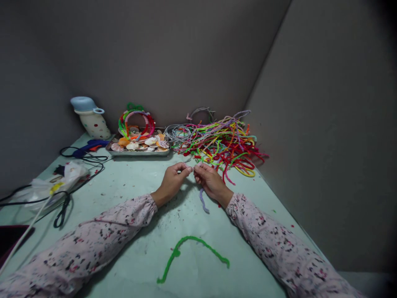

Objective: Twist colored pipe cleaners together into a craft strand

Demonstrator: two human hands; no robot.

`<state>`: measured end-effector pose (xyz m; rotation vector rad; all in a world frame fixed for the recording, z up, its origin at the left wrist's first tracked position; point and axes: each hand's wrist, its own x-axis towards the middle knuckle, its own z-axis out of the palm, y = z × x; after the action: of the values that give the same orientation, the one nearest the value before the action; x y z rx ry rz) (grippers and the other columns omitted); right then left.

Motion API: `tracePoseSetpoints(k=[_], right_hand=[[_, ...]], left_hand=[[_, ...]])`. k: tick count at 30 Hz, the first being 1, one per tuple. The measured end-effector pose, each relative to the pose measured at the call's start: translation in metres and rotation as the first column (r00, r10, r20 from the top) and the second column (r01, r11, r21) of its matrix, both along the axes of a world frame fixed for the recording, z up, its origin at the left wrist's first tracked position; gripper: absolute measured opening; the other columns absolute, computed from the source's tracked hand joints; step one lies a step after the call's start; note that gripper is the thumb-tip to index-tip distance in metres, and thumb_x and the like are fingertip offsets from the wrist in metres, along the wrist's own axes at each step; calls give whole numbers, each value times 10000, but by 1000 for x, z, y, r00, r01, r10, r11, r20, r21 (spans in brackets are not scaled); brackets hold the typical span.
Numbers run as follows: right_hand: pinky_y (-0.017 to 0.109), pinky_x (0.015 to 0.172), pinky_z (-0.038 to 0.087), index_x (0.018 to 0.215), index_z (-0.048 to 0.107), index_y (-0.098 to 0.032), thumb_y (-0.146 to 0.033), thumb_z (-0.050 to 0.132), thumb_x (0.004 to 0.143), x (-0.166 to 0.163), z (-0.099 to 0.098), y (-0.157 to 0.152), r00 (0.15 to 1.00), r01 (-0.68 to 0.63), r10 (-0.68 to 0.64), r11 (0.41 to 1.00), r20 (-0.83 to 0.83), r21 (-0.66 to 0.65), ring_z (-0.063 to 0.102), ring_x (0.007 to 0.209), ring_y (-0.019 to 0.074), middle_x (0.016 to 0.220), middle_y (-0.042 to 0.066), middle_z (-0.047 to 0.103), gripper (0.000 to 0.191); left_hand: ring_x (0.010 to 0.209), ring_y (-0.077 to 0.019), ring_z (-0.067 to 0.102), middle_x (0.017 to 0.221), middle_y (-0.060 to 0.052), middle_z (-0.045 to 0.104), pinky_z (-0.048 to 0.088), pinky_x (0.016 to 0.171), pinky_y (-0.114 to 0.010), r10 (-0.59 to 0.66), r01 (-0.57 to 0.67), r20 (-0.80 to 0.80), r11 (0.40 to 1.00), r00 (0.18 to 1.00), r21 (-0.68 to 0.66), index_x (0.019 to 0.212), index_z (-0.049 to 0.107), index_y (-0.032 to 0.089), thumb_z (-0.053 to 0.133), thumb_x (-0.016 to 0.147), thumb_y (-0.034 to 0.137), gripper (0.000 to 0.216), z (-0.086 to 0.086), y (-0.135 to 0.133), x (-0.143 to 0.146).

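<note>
My left hand (173, 181) is closed in a pinch above the middle of the table, thumb against forefinger. What lies in that pinch is too small to make out. My right hand (212, 182) is closed too, its fingertips just beside the left ones. From under its curled fingers hangs a short lavender pipe cleaner (203, 201), whose upper part is hidden by the hand. Nearer to me, a green fuzzy pipe cleaner (198, 238) lies bent in an arch with a small lump on its left side.
Behind my hands is a heap of coloured pipe cleaners (229, 140), beside a coil of grey wire (180, 133). A metal tray (139, 153) bears seashells and colourful wrapped rings (151, 124). A bottle (93, 120), blue-handled tool (88, 147), black cable (63, 211) and plastic bag (74, 171) are left.
</note>
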<state>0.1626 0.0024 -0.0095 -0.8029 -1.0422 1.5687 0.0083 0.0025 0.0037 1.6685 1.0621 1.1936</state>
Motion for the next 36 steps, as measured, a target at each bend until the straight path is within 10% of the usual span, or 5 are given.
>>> tracePoseSetpoints(k=[36], right_hand=[[226,492,315,768,595,-193,-404,743,685,-1,0,-2,999,-7,6,1000,39,11,459,536,78,655,-41,538,271]], left_hand=[[627,-122,470,631,15,536,381,624,-241,37,-37,11,999,999,-20,663,575,156,557,785,373,250,-1,4,0]])
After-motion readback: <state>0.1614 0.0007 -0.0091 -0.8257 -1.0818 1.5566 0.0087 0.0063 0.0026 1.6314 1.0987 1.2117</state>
